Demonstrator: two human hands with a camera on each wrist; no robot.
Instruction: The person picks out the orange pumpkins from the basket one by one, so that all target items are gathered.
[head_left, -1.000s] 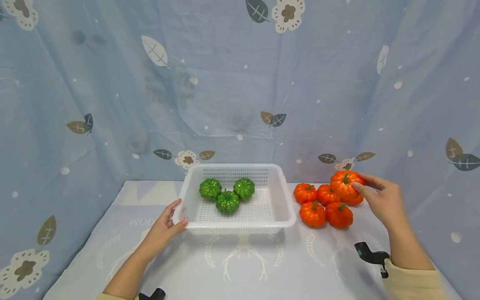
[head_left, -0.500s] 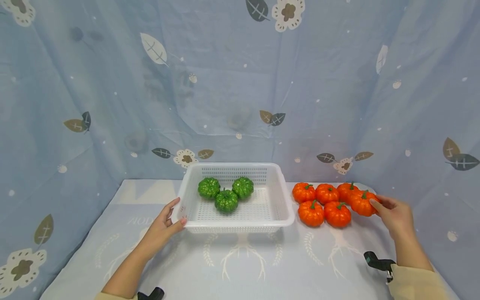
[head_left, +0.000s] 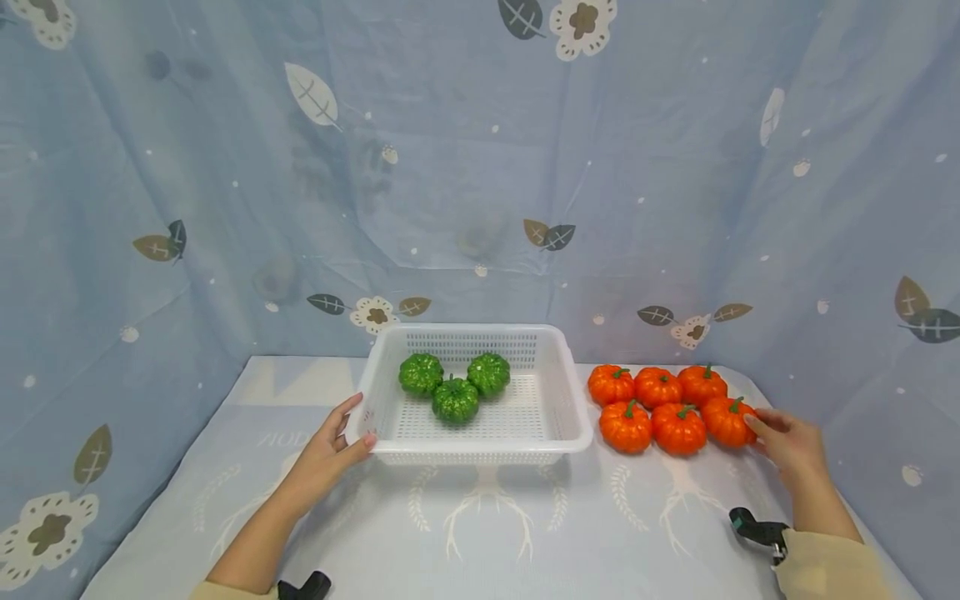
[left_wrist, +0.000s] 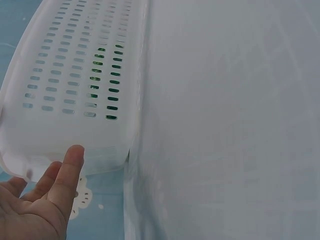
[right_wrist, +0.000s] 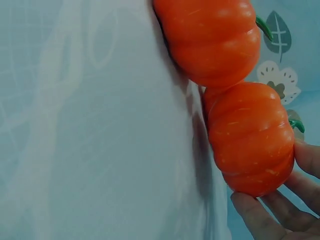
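Note:
A white plastic basket [head_left: 480,447] with slotted walls sits on the table. Three small green pumpkins [head_left: 455,402] are clustered inside it, toward the left. My left hand [head_left: 330,454] holds the basket's left end, thumb at the front corner of the rim; in the left wrist view, fingertips [left_wrist: 75,155] touch its wall. To the right of the basket, orange pumpkins [head_left: 626,427] form two rows of three. With thumb and fingers, my right hand [head_left: 791,446] grips the front row's rightmost orange pumpkin [right_wrist: 252,140], which sits against its neighbor [right_wrist: 215,40].
A pale patterned cloth [head_left: 487,533] covers the table. Blue curtain fabric [head_left: 480,167] with leaves and flowers hangs behind and at both sides. Black camera mounts [head_left: 757,527] are worn at the wrists.
My right hand has carried an orange pumpkin from above the back row, rightward and down, to the right end of the front row. The left hand stays at the basket.

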